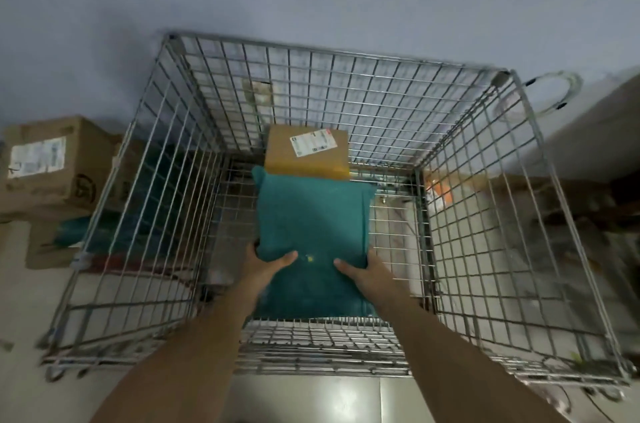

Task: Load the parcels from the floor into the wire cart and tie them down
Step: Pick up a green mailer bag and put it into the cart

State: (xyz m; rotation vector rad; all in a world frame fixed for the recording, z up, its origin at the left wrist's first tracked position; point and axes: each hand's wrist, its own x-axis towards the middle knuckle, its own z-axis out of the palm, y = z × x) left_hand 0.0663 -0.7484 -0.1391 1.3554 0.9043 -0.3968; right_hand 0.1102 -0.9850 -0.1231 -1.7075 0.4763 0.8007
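Both your arms reach down over the near wall of the wire cart [467, 159], and you hold a teal parcel [313, 214] between them inside it. Your left hand [265, 265] grips the parcel's near left edge, thumb laid flat across the top and pointing right, the fingers wrapped out of sight underneath. Your right hand [362, 268] mirrors it on the near right edge, thumb on top pointing left, fingers hidden below. So each hand is closed on the parcel, not spread.

The teal parcel is soft and flat, lying lengthwise from near to far along the middle of the cart. Whether it already rests on the wire floor or hangs just above it, you cannot tell from here. Its far end touches or slightly overlaps a brown cardboard box [306, 152] with a white shipping label on top, which sits against the cart's far wall, a little left of centre.

Outside the cart on the left, a larger cardboard box [52, 162] with a label stands on the floor by the wall, with more teal packaging below it seen through the mesh. At the far right corner, a coiled clear cord [550, 93] hangs off the cart.
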